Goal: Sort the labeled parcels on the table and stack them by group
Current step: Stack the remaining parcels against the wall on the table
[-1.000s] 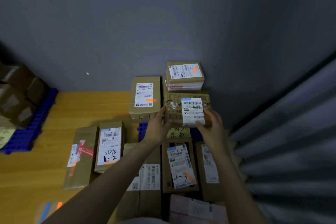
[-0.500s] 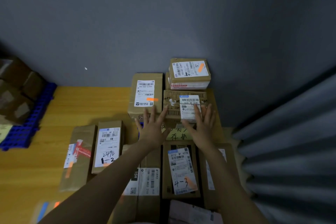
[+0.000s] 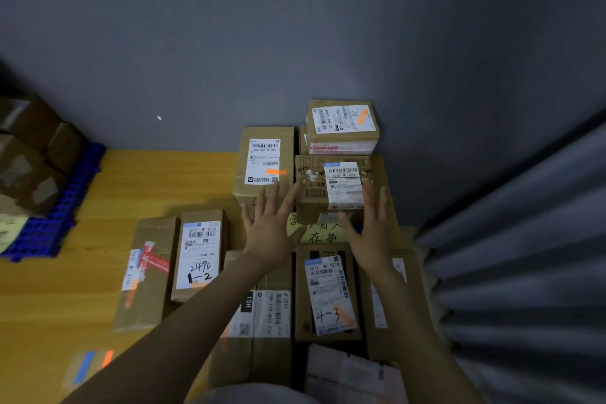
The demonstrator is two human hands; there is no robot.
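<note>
Head view: printed parcel (image 3: 331, 188) sits beside tall parcel (image 3: 265, 162), before 2 stacked parcels (image 3: 342, 123). Left hand (image 3: 272, 229) and right hand (image 3: 372, 234) have fingers spread, grasping nothing; 1 s ago both gripped it.

The feed I'm working from is dim and bluish, with no lamp in sight. The wall (image 3: 295, 26) beyond the hands is a little paler at its middle and sinks to near black toward the far left. The white labels (image 3: 264, 161) are the brightest things, and the one on the parcel (image 3: 311, 198) between the left hand (image 3: 270, 229) and the right hand (image 3: 372, 234) reads cleanly, without glare. The spread fingers of both hands are smeared (motion blur, I'd say). Shadows are soft, pooled in the gaps between boxes under the wrists. Far left of the grip, the brown boxes (image 3: 29, 154) are dark and mushy. Right of the grip, the curtain (image 3: 524, 256) folds fan outward, bent by the wide lens. The table (image 3: 82, 289) goes soft near the left elbow.
</note>
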